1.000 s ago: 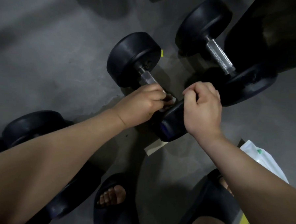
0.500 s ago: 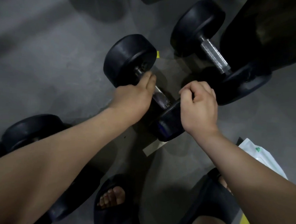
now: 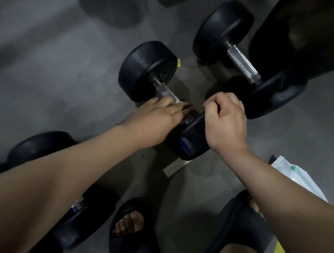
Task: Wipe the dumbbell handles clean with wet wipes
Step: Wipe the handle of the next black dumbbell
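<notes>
A black dumbbell [image 3: 146, 71] with a metal handle [image 3: 161, 87] lies on the grey floor in the middle of the view. My left hand [image 3: 159, 116] lies over the near half of the handle, fingers wrapped on a white wet wipe [image 3: 175, 101] that shows at my fingertips. My right hand [image 3: 226, 119] is curled in a fist and rests on top of the dumbbell's near head [image 3: 190, 145], holding nothing that I can see. The handle's near end is hidden under my fingers.
A second dumbbell [image 3: 241, 64] lies at the upper right beside a dark bulky object [image 3: 302, 36]. A third dumbbell [image 3: 39, 146] lies under my left forearm. A white wipes pack [image 3: 295, 177] sits on the floor at right. My feet in black slippers [image 3: 130, 221] are below.
My left hand slid up the handle toward the far head, then back down toward the near head with the wipe. My right hand stayed on the near head.
</notes>
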`<state>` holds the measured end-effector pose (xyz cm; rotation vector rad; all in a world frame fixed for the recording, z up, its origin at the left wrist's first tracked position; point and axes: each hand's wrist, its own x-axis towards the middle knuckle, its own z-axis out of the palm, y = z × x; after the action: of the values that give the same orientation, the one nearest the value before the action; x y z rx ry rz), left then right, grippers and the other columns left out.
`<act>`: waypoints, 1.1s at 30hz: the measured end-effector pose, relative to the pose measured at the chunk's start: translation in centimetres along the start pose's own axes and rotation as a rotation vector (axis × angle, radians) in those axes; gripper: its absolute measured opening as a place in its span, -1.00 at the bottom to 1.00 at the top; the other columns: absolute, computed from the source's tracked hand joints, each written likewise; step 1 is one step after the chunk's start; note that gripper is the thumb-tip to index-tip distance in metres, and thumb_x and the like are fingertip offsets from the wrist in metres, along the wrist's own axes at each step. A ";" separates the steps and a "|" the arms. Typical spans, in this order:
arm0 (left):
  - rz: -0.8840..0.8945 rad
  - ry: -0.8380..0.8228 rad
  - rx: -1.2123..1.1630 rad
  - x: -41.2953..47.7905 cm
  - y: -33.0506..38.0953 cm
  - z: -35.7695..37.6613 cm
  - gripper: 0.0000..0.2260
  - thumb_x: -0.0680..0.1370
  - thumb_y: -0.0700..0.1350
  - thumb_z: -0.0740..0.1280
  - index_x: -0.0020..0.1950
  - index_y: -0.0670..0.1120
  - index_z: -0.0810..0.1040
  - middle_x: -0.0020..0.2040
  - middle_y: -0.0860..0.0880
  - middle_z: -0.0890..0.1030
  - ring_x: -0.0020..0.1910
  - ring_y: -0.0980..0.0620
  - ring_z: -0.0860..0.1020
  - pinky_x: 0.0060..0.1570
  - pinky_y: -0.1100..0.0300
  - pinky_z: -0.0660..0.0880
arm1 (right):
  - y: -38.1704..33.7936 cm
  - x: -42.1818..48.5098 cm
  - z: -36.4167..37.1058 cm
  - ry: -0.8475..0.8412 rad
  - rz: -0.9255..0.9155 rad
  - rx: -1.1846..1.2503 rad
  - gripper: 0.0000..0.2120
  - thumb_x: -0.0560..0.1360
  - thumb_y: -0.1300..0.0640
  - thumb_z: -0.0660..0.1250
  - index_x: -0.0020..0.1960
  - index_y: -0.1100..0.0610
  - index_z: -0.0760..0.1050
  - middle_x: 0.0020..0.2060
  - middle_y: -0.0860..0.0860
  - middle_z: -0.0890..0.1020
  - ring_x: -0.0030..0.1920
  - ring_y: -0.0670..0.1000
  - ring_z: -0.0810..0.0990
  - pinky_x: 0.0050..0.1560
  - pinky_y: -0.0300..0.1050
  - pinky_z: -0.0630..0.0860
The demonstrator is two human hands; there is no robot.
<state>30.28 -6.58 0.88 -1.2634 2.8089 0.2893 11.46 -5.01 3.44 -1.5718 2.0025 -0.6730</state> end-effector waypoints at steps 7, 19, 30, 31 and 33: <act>-0.268 0.049 -0.005 0.9 -0.2 -0.3 -0.41 0.56 -0.16 0.20 0.60 -0.11 0.19 0.59 -0.05 0.23 0.42 -0.13 0.20 0.23 0.01 0.24 | 0.4 0.6 0.0 -0.034 0.016 0.033 -0.78 0.56 0.06 0.18 -0.13 0.06 0.57 -0.06 -0.10 0.55 0.06 0.00 0.46 0.01 -0.17 0.32; -0.370 0.537 -0.492 -0.8 1.4 3.6 -0.76 0.49 -0.30 0.40 0.15 -0.18 0.68 0.10 -0.08 0.63 0.12 -0.01 0.51 0.12 0.16 0.52 | -0.9 0.4 -1.5 -0.166 -0.230 -0.147 -0.77 0.48 -0.01 0.20 -0.18 0.02 0.60 -0.19 -0.11 0.61 0.06 0.03 0.48 0.15 0.03 0.43; -1.119 0.754 -1.377 3.8 2.5 1.1 -0.96 0.56 -0.06 0.43 -0.07 0.08 0.62 -0.02 0.09 0.65 -0.08 0.21 0.60 -0.08 0.34 0.51 | -0.5 0.5 -0.4 -0.013 -0.270 -0.217 -0.77 0.46 0.01 0.21 -0.29 0.06 0.53 -0.29 -0.07 0.56 -0.03 0.09 0.48 0.04 0.09 0.46; -1.062 0.693 -1.340 3.6 2.8 1.1 -0.96 0.58 -0.05 0.41 -0.02 0.10 0.60 0.08 0.08 0.59 -0.02 0.22 0.58 -0.04 0.39 0.50 | -0.5 0.5 -0.4 -0.014 -0.270 -0.213 -0.77 0.46 0.01 0.20 -0.29 0.06 0.53 -0.29 -0.07 0.57 -0.03 0.09 0.48 0.05 0.10 0.47; -0.941 0.602 -1.241 3.0 3.5 1.5 -0.87 0.61 -0.10 0.37 0.11 0.11 0.56 0.21 0.07 0.44 0.06 0.25 0.52 0.03 0.53 0.43 | -0.5 0.6 -0.4 -0.016 -0.273 -0.209 -0.76 0.46 0.00 0.19 -0.29 0.06 0.53 -0.29 -0.08 0.57 -0.02 0.08 0.49 0.06 0.11 0.47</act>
<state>25.64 -6.22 -0.47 -3.0293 1.7258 1.9437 11.42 -5.69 4.06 -1.9917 1.9151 -0.5621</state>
